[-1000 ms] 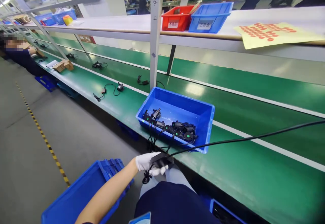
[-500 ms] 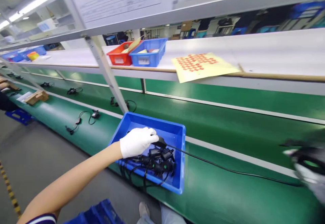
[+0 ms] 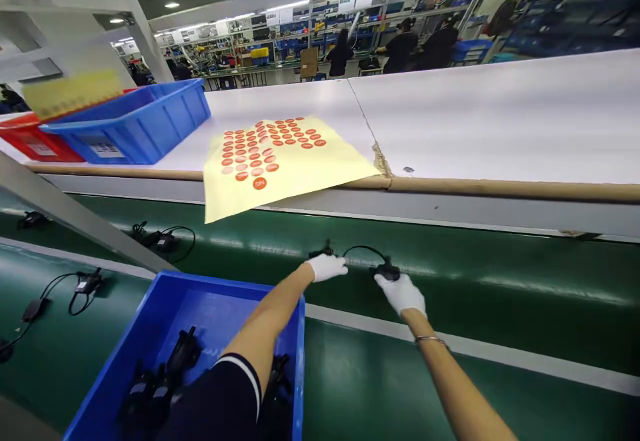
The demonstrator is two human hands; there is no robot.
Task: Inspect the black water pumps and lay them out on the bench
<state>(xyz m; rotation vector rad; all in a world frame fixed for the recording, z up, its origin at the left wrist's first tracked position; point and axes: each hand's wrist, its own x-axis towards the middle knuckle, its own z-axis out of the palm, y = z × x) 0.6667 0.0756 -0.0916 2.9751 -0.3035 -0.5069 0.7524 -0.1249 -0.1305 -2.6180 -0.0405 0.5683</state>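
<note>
Both my hands wear white gloves and reach out over the green conveyor belt point(image 3: 500, 281). My left hand point(image 3: 327, 266) is closed on one black end of a cabled part point(image 3: 360, 252). My right hand point(image 3: 401, 291) is closed on the other black end point(image 3: 387, 270). The thin black cable arcs between the two hands, low over the far lane of the belt. Below my left arm stands a blue bin point(image 3: 165, 321) with several black cabled parts point(image 3: 175, 361) in it.
Other cabled parts point(image 3: 163, 239) lie along the belt to the left, one more point(image 3: 85, 284) nearer. On the white shelf point(image 3: 475, 114) above lie a yellow sheet of red stickers point(image 3: 270, 154), a blue bin point(image 3: 135, 121) and a red bin point(image 3: 30, 141). People work in the background.
My left hand has left the blue bin with the cabled part and moved right and forward. Both hands now hold its ends over the far lane. The view has swung right and up.
</note>
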